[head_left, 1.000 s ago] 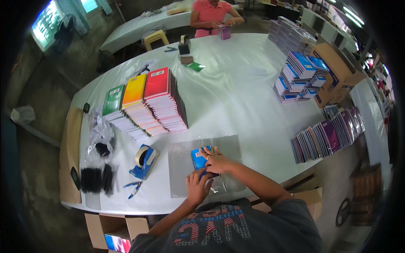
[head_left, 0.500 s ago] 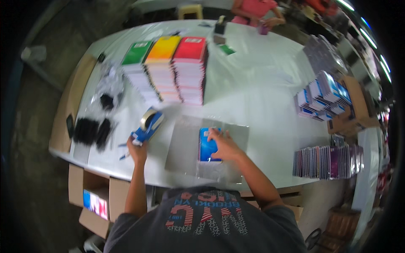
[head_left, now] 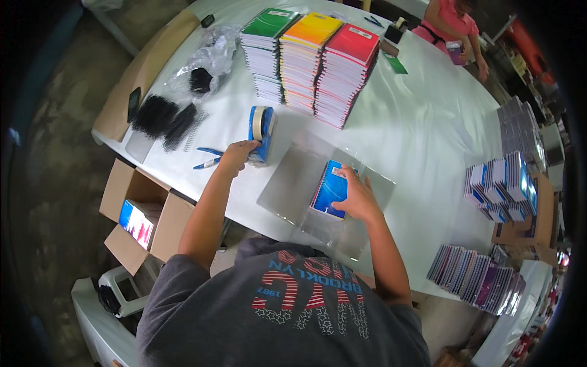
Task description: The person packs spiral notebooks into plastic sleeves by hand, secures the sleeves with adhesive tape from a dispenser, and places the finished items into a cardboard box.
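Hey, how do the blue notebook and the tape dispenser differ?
The notebook is a flat rectangle; the tape dispenser is a narrow body with a round roll. The notebook lies on plastic sheeting; the dispenser is left of it. The right hand rests on the notebook; the left hand touches the dispenser. Both show blue.

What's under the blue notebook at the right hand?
A greyish sheet shows around the blue notebook; what lies directly beneath is covered. The right hand hides part of its cover.

Tape disp. (head_left: 263, 136), notebk piles (head_left: 300, 76) block fwd; room R.
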Demonstrator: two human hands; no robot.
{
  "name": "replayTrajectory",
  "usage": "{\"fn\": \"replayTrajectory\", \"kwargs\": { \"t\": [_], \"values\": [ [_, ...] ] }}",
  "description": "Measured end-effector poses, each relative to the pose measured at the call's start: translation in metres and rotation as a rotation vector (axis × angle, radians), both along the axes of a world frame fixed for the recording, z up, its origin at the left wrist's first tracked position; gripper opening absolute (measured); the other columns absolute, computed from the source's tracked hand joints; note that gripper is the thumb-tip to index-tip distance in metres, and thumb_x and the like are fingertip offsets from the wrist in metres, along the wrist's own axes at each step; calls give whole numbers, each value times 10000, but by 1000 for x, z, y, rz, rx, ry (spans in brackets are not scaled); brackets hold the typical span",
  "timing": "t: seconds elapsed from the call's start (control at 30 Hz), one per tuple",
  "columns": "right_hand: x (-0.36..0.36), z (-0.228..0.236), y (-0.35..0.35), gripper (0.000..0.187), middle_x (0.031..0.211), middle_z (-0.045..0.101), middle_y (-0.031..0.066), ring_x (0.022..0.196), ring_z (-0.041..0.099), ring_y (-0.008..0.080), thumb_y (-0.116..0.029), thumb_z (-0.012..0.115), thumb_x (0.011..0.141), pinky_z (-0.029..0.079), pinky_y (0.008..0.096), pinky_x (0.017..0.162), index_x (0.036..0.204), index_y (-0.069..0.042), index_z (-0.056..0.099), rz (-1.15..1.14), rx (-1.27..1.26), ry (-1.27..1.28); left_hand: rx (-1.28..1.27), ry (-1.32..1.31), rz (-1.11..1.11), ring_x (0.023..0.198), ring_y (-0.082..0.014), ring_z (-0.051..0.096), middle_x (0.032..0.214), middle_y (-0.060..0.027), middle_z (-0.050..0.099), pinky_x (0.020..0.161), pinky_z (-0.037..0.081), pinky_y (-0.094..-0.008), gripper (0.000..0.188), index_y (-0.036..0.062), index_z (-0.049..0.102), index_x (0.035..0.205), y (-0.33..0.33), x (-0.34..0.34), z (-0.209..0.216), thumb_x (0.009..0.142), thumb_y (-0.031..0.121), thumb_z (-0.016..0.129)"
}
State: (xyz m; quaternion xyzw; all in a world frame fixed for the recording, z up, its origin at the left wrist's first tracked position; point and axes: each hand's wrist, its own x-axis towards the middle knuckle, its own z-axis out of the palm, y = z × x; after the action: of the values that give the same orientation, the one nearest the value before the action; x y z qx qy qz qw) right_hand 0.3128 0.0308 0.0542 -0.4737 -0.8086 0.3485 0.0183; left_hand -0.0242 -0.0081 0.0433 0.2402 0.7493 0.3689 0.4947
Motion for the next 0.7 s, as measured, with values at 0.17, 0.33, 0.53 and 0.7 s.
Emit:
{"fn": "replayTrajectory", "kwargs": {
  "t": [0.17,0.33,0.53,0.7],
  "values": [
    [2,-2,1,932,1390,422,40,1361,286,232,-217,791,611,148,566,1107,1376,-97,273,19,49,0,407,-674,43,975,-134,494,1047,-6,571,715,434,-282,355,62,601,1087,-53,-17,-41,883,350,566],
    [4,-3,0,790,1442,350,33,1366,274,222,-206,810,593,155,578,1099,1279,-165,421,25,40,11,207,379,-14,720,-181,619,779,-47,660,649,479,-309,224,24,668,915,-66,-6,-55,869,234,607],
    [3,-2,2,737,1462,318,34,1363,276,237,-200,821,585,202,585,1077,1229,-154,463,47,43,43,234,503,346,603,-127,608,684,-76,662,569,482,-267,200,-11,680,903,-53,-10,-48,841,177,650],
    [7,-13,4,730,1457,327,54,1358,288,253,-186,821,587,276,570,1031,1221,-139,462,62,43,125,235,209,317,708,-114,624,760,-97,683,627,493,-253,209,0,688,927,-61,-44,-57,837,187,662]
  ]
}}
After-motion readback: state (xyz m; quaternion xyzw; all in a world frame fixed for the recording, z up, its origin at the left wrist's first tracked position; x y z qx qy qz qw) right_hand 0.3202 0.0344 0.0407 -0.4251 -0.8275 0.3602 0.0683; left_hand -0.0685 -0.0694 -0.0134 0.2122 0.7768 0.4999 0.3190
